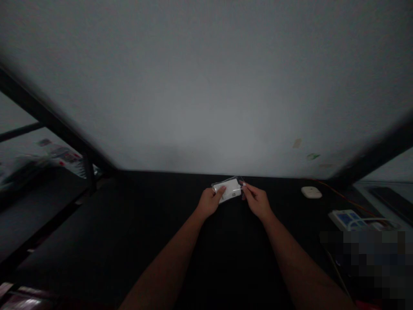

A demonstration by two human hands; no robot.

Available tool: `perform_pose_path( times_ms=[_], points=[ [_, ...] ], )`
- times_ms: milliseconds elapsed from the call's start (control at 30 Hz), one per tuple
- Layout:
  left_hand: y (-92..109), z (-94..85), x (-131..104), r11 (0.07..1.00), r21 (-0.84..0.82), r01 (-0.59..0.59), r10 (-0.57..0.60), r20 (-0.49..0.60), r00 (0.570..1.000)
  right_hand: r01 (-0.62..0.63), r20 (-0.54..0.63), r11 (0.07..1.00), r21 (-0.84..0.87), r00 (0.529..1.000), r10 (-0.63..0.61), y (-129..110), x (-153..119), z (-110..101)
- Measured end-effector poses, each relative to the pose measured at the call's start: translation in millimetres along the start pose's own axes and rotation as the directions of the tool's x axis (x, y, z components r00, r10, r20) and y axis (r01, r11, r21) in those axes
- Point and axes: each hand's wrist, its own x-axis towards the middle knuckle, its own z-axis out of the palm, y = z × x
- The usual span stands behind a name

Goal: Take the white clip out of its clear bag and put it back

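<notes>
A small clear plastic packet (231,190) with a white card or label inside is held between both hands above the dark table. My left hand (210,201) grips its left end, with the thumb lying across the front. At the packet's right end, my right hand (255,199) pinches the clear edge between thumb and fingers. Small dark print shows on the white part near its lower edge. What else the packet contains cannot be made out.
On the black table (145,215), a white rounded case (311,192) lies to the right, near an orange cable (345,199). Closer on the right is a white box with blue pictures (348,218). A grey wall (206,107) stands behind; dark frame bars slope at both sides.
</notes>
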Motion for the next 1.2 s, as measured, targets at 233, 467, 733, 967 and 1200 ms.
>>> perform_pose_path(
  times_ms=[233, 467, 733, 967, 1200],
  points=[
    [-1.9, -1.3, -0.7, 0.998, -0.056, -0.035, 0.037, 0.04, 0.998, -0.086, 0.05, 0.991, 0.103, 0.995, 0.081, -0.9, 6.1, -2.6],
    [1.4, -2.1, -3.3, 0.999, 0.019, -0.035, 0.034, 0.068, 0.997, -0.145, 0.117, 0.97, 0.194, 0.985, 0.124, -0.3, 7.6, -4.1],
    [-0.9, -2.3, -3.7, 0.995, 0.063, -0.082, 0.076, 0.092, 0.993, -0.179, 0.17, 0.967, 0.179, 0.974, 0.149, -1.4, 9.2, -5.8],
    [-0.5, -3.0, -3.7, 0.997, 0.004, -0.079, 0.078, 0.118, 0.99, -0.18, 0.248, 0.974, 0.138, 0.958, 0.142, -1.2, 9.7, -11.7],
    [3.6, -3.6, -4.7, 0.996, -0.043, -0.073, 0.078, 0.127, 0.989, -0.157, 0.328, 0.985, 0.065, 0.936, 0.128, -3.7, 10.2, -15.9]
  ],
)
